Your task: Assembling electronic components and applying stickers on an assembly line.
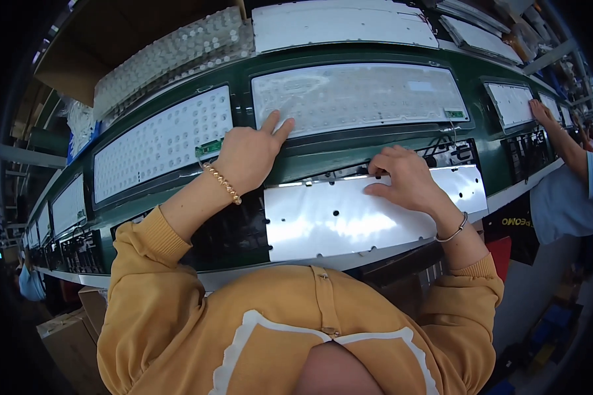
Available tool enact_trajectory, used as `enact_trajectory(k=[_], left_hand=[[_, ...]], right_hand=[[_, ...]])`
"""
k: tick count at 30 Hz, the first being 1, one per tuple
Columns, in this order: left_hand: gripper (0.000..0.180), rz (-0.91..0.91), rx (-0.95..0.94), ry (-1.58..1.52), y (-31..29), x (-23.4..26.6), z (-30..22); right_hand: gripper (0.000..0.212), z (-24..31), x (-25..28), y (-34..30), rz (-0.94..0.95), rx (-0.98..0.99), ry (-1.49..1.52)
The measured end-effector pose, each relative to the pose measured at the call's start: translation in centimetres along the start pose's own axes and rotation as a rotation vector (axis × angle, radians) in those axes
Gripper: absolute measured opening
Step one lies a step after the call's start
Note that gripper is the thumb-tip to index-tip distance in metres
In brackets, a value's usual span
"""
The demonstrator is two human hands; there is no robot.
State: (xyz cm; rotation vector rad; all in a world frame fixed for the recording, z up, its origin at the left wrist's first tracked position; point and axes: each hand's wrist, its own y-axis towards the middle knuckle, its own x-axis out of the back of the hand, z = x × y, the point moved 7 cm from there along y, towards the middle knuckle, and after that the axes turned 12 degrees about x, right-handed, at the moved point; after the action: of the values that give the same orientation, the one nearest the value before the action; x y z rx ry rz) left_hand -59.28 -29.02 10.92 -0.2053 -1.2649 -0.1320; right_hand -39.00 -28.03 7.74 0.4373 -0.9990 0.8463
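Observation:
My left hand (252,155) has its index and middle fingers stretched apart at the near left corner of a long white panel (356,95). This panel has rows of round lens-like bumps, a film-like cover and a small green circuit board (453,114) near its right end. Closer to me, a shiny metal plate with small holes (336,230) lies along the bench's near edge. My right hand (407,179) grips the plate's far edge, thumb on top and fingers curled at the rim. Black printed sheets (224,234) show beside and behind the plate.
Another dotted white panel (165,145) with a green circuit board (209,148) lies left on the green bench (310,163). Clear lens sheets (178,62) and white plates (342,26) stand behind. At right, another person's hand (542,113) touches a further panel (509,104).

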Motion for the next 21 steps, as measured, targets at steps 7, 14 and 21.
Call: enact_trajectory(k=[7,14,21], left_hand=[[0.041,-0.080,-0.008,-0.093,0.0,-2.0,1.0],[0.034,-0.080,-0.085,-0.265,1.7,-1.7,1.1],[0.027,-0.086,-0.140,-0.187,1.3,-1.3,-1.2]], right_hand=[[0.017,0.3,-0.5,-0.3,-0.112,-0.023,0.142],[0.024,-2.5,5.4,1.4,-0.326,-0.280,0.302],[0.037,-9.2,12.4,6.5,-0.478,-0.360,0.175]])
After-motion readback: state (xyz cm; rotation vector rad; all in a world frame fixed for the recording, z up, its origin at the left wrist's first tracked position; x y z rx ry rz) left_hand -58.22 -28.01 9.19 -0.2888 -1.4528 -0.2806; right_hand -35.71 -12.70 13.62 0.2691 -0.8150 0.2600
